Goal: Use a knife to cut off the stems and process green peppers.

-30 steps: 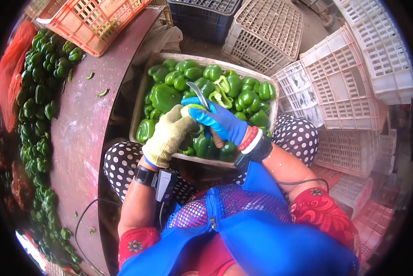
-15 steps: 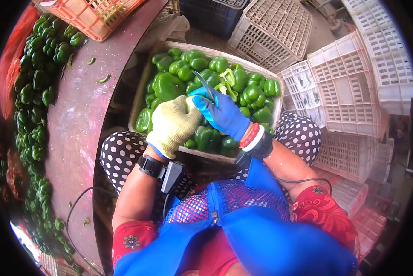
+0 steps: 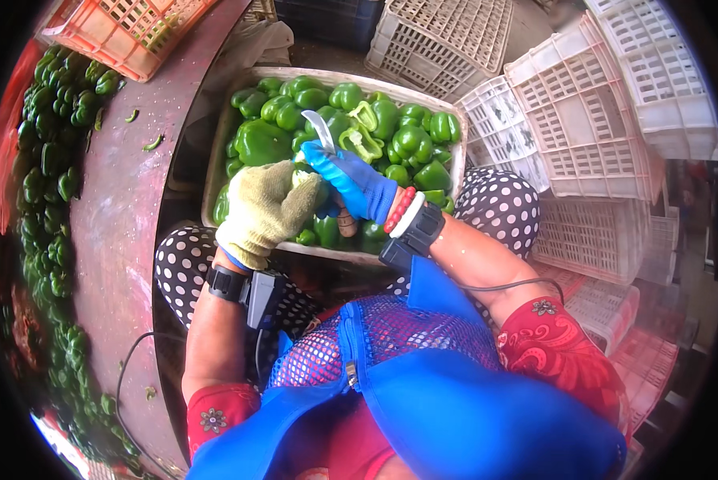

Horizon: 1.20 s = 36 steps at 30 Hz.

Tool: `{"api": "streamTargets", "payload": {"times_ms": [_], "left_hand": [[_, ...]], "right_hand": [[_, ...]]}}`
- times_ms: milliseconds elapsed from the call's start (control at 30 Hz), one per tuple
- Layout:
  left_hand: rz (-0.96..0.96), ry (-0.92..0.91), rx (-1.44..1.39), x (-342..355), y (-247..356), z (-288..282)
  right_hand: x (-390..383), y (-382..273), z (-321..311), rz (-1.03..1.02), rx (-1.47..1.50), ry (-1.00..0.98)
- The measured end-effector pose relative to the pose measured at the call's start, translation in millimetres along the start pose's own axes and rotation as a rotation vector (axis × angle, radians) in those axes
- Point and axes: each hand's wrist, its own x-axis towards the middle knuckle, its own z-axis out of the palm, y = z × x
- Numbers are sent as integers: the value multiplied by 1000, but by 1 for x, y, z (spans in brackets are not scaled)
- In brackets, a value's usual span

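Observation:
My left hand [image 3: 264, 212], in a cream knit glove, is closed around a green bell pepper [image 3: 300, 170], mostly hidden by the fingers. My right hand [image 3: 349, 186], in a blue glove, grips a knife [image 3: 320, 130]. Its curved blade points up and away past the fingers, and a wooden handle end shows below the palm. Both hands meet over the near part of a pale tub [image 3: 359, 82] filled with green bell peppers [image 3: 264, 142]. Cut-open pepper pieces [image 3: 360, 146] lie on top, just beyond the right hand.
Along the left runs a stained table [image 3: 115, 232] with a long pile of green peppers [image 3: 51, 200] and an orange crate [image 3: 119, 36]. White plastic crates [image 3: 579, 112] are stacked at right; another crate [image 3: 447, 48] stands behind the tub. A cable [image 3: 120, 384] trails at lower left.
The whole view has shifted, so the tub and table appear farther left. My right hand has turned: the blade stands more upright and the wooden handle end has come into sight.

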Motion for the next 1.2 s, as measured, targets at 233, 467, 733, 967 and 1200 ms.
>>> {"api": "streamTargets", "payload": {"times_ms": [233, 467, 733, 967, 1200], "left_hand": [[126, 110, 379, 3, 0, 5], [-571, -251, -307, 13, -6, -1], [-415, -185, -429, 13, 3, -8], [153, 67, 254, 16, 3, -1], [-360, 475, -177, -8, 23, -56]], "right_hand": [[0, -7, 2, -67, 22, -28], [-12, -36, -10, -231, -313, -6], [-8, -24, -4, -55, 120, -34], [4, -1, -3, 135, 151, -95], [-20, -2, 24, 25, 150, -72]]}}
